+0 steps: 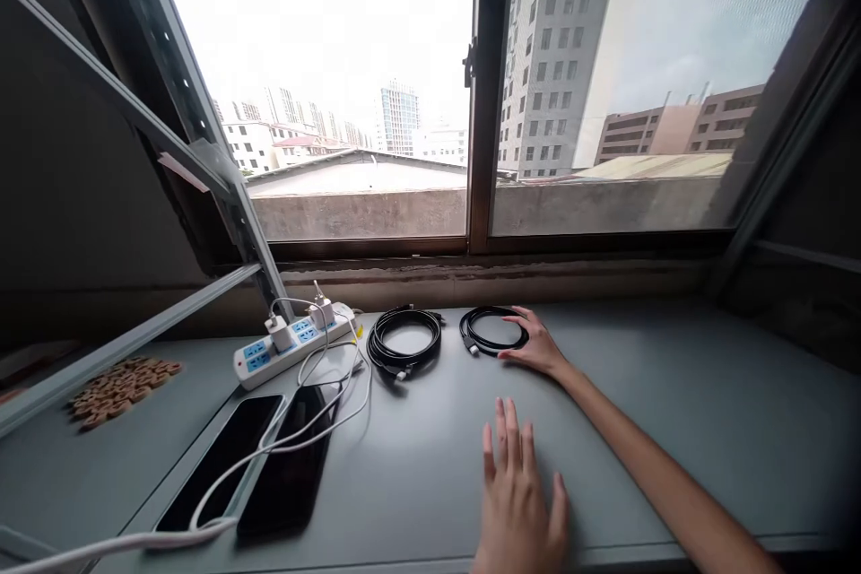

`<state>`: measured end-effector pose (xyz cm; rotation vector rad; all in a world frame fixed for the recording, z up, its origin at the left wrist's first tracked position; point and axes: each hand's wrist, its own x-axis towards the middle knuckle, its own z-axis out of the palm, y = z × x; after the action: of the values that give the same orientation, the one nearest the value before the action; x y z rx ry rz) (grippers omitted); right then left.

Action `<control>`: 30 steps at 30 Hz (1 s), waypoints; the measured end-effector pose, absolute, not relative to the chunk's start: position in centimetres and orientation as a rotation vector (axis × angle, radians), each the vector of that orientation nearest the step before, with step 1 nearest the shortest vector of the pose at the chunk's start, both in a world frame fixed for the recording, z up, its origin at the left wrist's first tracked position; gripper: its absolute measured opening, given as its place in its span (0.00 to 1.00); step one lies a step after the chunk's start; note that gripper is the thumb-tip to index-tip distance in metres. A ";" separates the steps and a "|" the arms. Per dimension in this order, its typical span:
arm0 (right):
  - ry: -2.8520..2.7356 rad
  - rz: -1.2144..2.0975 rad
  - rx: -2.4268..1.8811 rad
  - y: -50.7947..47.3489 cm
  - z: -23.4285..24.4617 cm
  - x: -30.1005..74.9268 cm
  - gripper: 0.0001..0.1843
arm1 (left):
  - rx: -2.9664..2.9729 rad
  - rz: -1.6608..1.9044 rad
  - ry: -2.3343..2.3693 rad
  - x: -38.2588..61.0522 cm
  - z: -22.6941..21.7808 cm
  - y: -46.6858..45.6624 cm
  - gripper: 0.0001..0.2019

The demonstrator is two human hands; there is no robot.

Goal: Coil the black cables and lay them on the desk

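Note:
At the right side of a smaller coil of black cable (479,314), my right hand (538,345) reaches around its edge. Its thumb lies at the near side and its fingers at the far side, spread apart; they appear to touch the coil. A pale connector (473,350) shows at the coil's near left. My left hand (517,493) is palm down over the near part of the grey table (417,484), fingers spread, holding nothing. To the left of the smaller coil lies a larger coil of black cable (378,354), with its plug ends showing.
A white power strip (246,377) with two chargers stands back left. White cables (296,444) cross a black phone (289,475) beside another phone (225,466). Brown ring-shaped pieces (125,390) lie far left. A metal frame (248,206) rises there, and a window borders the back.

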<state>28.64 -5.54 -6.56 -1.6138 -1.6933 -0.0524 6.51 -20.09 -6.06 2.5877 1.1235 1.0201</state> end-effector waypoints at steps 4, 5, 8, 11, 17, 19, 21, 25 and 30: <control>-1.646 -0.065 -1.705 -6.1 -6.4 28.2 0.39 | 2.579 0.785 1.106 5.7 -5.6 -20.3 0.28; -1.633 -0.065 -1.728 -6.3 -6.4 28.0 0.40 | 2.574 0.741 1.092 5.6 -5.5 -20.4 0.28; -1.585 -0.060 -1.794 -6.7 -6.4 27.5 0.42 | 2.584 0.707 1.060 5.5 -5.7 -20.5 0.29; -1.565 -0.043 -1.823 -6.9 -6.4 27.3 0.41 | 2.633 0.827 1.069 5.9 -7.2 -20.2 0.30; -1.550 -0.017 -1.815 -6.7 -6.9 27.2 0.40 | 2.745 1.093 1.117 6.9 -11.2 -19.2 0.32; -1.549 -0.008 -1.799 -6.6 -7.2 27.2 0.39 | 2.750 1.060 1.159 7.0 -12.0 -18.9 0.33; -1.562 0.005 -1.780 -6.3 -7.5 27.3 0.37 | 2.760 1.053 1.162 7.2 -12.5 -18.6 0.32; -1.593 0.016 -1.749 -5.9 -8.1 27.7 0.34 | 2.775 1.103 1.178 7.4 -12.7 -18.0 0.30; -1.598 -0.053 -1.757 -5.5 -8.4 27.9 0.32 | 2.819 1.208 1.291 7.4 -11.6 -18.2 0.28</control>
<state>27.86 -5.45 -8.35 -1.7568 -1.5982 -0.0526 7.41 -18.18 -11.56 2.8185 1.2915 1.2075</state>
